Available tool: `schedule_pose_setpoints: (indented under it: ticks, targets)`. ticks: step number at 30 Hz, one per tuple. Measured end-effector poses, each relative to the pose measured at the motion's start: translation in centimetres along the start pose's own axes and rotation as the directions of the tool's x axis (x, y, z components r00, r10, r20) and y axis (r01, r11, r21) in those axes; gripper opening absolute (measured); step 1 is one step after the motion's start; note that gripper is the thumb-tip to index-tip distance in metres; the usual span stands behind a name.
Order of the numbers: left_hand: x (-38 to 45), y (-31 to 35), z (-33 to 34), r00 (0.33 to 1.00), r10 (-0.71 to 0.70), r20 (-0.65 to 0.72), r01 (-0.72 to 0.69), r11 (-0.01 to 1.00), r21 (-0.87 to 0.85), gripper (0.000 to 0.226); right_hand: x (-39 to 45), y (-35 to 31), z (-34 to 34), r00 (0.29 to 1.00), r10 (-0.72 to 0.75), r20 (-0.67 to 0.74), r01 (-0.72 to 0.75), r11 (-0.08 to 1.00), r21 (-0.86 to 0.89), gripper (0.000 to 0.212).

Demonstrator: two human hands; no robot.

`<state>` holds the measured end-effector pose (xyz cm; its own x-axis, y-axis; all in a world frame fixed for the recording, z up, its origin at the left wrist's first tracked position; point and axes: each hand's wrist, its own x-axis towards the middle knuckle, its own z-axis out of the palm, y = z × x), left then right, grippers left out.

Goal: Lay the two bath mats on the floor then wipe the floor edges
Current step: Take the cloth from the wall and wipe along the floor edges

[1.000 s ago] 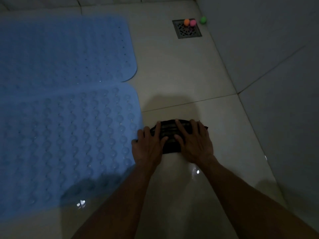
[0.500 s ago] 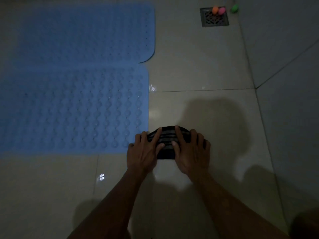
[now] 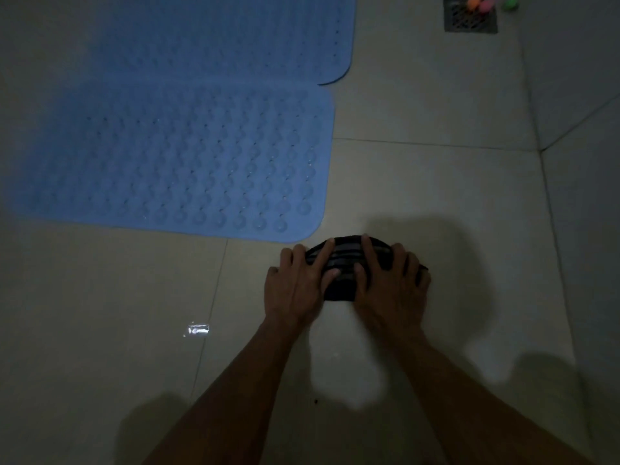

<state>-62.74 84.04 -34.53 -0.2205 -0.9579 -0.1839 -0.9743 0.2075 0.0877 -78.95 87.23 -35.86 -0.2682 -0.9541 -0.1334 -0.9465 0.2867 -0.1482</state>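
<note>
Two blue bath mats lie flat on the pale tiled floor: the near mat [image 3: 174, 159] with rows of round bumps, and the far mat [image 3: 208, 31] behind it, their long edges touching. A dark striped cloth [image 3: 345, 263] is folded on the floor just off the near mat's front right corner. My left hand [image 3: 295, 283] and my right hand [image 3: 392, 280] both press flat on the cloth, fingers spread over it. The cloth's sides are hidden under my palms.
A square metal floor drain [image 3: 469, 16] sits at the far right, with an orange ball, a pink ball [image 3: 484, 5] and a green ball [image 3: 510, 3] beside it. The grey wall [image 3: 583, 129] runs along the right side. A small wet glint [image 3: 197, 329] shows on the floor.
Both hands have slid the cloth back toward me along the floor, from beside the near mat's right edge to just past its front right corner.
</note>
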Motion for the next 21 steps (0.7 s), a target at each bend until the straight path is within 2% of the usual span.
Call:
schedule_pose_setpoints:
  ticks: [5,9,15,21]
  targets:
    - [-1.9,-1.1,0.4,1.0,0.019,-0.015,-0.019,0.999,-0.026,0.061,-2.1,-0.9,0.1,1.0,0.02,-0.008,-0.02,1.0,0.004,0.055]
    - [-4.5,-1.7,0.9,0.999,-0.027,-0.043,0.026,0.999,-0.023,0.061,-3.8,-1.1,0.2,0.998,-0.065,0.001,0.065,0.998,-0.026,0.055]
    - [-7.8,-2.0,1.0,0.986,-0.167,0.014,0.168,0.985,-0.033,0.062,-4.2,-1.3,0.4,0.975,-0.224,0.012,0.224,0.973,-0.051,0.053]
    - [-8.2,-2.6,0.9,0.928,-0.373,0.016,0.372,0.923,-0.098,0.061,-1.7,-3.1,0.6,0.914,-0.405,-0.003,0.405,0.914,-0.028,0.052]
